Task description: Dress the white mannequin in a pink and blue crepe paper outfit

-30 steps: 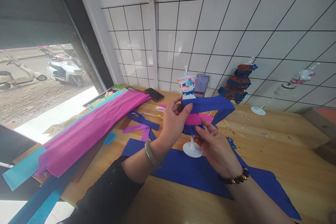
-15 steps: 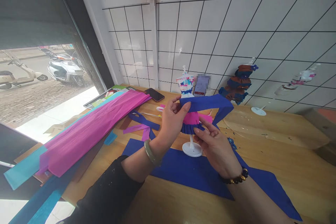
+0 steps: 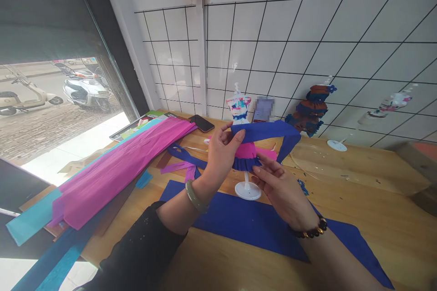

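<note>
A small white dress form with pink and blue marks on its bust stands upright on a round base. Round it hangs a pink skirt with a gathered blue ruffle along the hem. My left hand pinches one end of a blue crepe paper strip across the form's waist, thumb in front. The strip runs right, then folds down behind my right hand, whose thumb and fingertips close on the ruffle's right edge. A wide blue sheet lies under my wrists.
Pink paper and turquoise sheets are piled at left. A black phone lies near the wall, and another phone leans behind the form. At right stand a form in a brown and blue tiered dress and a cardboard box.
The dress form has shifted slightly left, its bust tilting a little that way. Both hands keep their holds, and the blue strip moves slightly with them.
</note>
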### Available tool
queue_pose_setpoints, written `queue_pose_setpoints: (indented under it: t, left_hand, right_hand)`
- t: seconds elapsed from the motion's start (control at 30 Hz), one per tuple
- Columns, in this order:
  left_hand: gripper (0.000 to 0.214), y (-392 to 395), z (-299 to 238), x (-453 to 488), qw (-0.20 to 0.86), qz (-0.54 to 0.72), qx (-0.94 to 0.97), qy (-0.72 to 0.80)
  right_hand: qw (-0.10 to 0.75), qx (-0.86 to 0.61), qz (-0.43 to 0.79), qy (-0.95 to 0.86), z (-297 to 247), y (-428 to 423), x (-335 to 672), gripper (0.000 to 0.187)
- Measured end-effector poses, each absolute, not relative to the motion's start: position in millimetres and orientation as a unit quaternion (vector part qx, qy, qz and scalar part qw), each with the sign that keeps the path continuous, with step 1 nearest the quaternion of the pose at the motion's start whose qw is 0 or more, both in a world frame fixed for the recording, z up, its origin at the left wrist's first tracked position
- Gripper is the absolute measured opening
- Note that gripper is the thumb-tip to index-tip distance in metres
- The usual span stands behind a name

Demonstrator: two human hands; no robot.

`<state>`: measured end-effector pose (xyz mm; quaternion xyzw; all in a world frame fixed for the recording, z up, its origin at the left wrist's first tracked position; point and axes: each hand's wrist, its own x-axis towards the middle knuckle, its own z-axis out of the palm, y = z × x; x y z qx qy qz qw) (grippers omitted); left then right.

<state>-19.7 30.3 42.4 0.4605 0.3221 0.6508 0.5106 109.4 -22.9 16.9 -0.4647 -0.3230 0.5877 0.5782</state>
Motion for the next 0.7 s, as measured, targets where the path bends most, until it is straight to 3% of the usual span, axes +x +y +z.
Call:
queue_pose_setpoints:
  t: [0.13,0.3,0.47,0.57,0.7]
  left_hand:
    - [0.047,36.5,42.3,-26.2,0.482,0.657,0.473,0.336]
    - [0.047,43.3,37.1,-28.2,0.446,0.647,0.523,0.331]
    - [0.047,37.9,33.3,-22.5,0.423,0.586,0.607,0.33]
    - [0.049,31.4,32.0,-18.4,0.442,0.55,0.632,0.32]
    - [0.052,25.1,30.8,-15.5,0.484,0.514,0.644,0.294]
  right_hand:
    - [0.601,-0.482,0.54,-0.34,20.6,-18.1,119.8,0.03]
    - [0.649,-0.481,0.439,-0.393,42.0,-26.3,129.1,0.035]
    - [0.667,-0.539,0.171,-0.484,56.4,-38.7,138.1,0.023]
    - [0.614,-0.559,0.075,-0.552,57.4,-37.1,145.8,0.023]
    - [0.48,-0.6,0.084,-0.635,56.9,-30.4,152.3,0.028]
